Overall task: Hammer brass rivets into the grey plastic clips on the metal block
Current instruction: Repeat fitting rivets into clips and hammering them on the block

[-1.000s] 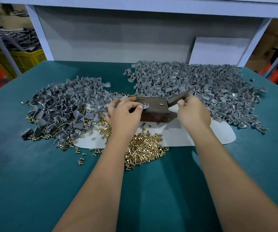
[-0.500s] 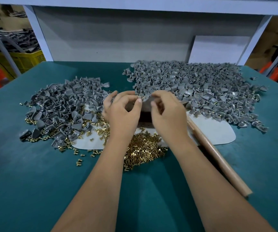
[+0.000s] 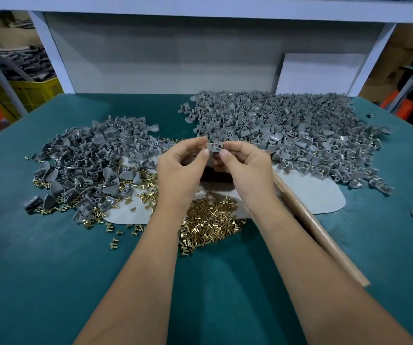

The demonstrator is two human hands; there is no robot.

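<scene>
Both hands, the left hand [image 3: 179,168] and the right hand [image 3: 244,168], pinched one grey clip [image 3: 214,147] between their fingertips. A little brass rivet [image 3: 213,144] stuck out of it. They held it up over the dark metal block [image 3: 216,176].

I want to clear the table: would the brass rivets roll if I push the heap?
Probably yes: the rivets are small, round-bodied pieces, and strays already lie scattered on the table. Their wider heads may make them curve, not run straight. Each looks light.
</scene>
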